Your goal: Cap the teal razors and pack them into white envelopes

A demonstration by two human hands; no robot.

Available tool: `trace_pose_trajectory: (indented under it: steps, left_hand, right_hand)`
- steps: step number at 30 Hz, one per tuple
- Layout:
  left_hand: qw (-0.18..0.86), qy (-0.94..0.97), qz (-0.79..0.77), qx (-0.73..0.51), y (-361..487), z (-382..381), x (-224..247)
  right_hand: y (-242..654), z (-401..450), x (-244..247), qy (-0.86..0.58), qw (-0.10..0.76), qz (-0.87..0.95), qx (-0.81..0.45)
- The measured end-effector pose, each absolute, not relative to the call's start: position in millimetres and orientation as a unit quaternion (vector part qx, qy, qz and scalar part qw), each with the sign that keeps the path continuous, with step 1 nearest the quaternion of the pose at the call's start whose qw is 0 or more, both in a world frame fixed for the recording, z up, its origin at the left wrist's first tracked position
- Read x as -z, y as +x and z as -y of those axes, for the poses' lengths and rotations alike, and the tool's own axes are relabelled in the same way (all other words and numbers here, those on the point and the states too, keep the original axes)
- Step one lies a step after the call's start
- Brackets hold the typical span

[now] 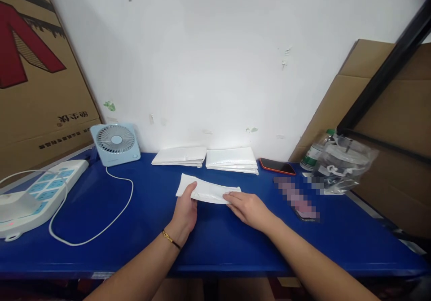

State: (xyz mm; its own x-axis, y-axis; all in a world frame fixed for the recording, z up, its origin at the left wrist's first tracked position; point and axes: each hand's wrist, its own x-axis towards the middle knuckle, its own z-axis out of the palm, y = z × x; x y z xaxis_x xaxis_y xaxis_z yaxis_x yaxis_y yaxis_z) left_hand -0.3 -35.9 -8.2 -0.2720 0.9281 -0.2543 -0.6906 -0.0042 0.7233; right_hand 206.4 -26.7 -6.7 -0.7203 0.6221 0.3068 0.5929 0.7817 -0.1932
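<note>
A white, flat, folded packet (210, 190) with a slightly creased, glossy surface is held above the blue table. My left hand (186, 207) is closed on its left part, thumb on top and the other fingers hidden beneath. At the right end, my right hand (248, 209) has its fingers pressed together over the packet's face, its thumb hidden from view. Behind it, against the wall, lie two stacks of similar white packets, a left stack (180, 156) and a right stack (231, 159).
The blue table (134, 242) carries a light blue fan (116, 145) with a white cable and a power strip (50, 189) at left. To the right lie a red-edged phone (278, 166), a blurred-out flat object (298, 198), a bottle (313, 154) and a bagged cup (340, 166). Cardboard flanks both sides.
</note>
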Motion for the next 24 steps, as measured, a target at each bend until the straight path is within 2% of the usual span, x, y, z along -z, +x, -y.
trace_pose_trajectory:
  steps: [6,9,16,24]
  left_hand:
    - [0.48,0.198,-0.35,-0.78,2.5,24.5,-16.8]
    - [0.452,0.254,-0.341,-0.784,5.1,20.7,-34.9]
    - [0.403,0.334,-0.319,-0.79,3.0,17.9,-71.6]
    - [0.407,0.368,-0.278,-0.788,-3.2,29.9,-100.4]
  right_hand:
    - [235.2,2.0,6.5,-0.387,0.196,0.864,-0.254]
    - [241.9,-6.9,15.5,-0.403,0.188,0.839,-0.313]
    - [239.2,-11.5,24.2,-0.394,0.218,0.835,-0.317]
    - [203.9,-11.6,17.0,-0.393,0.242,0.854,-0.241]
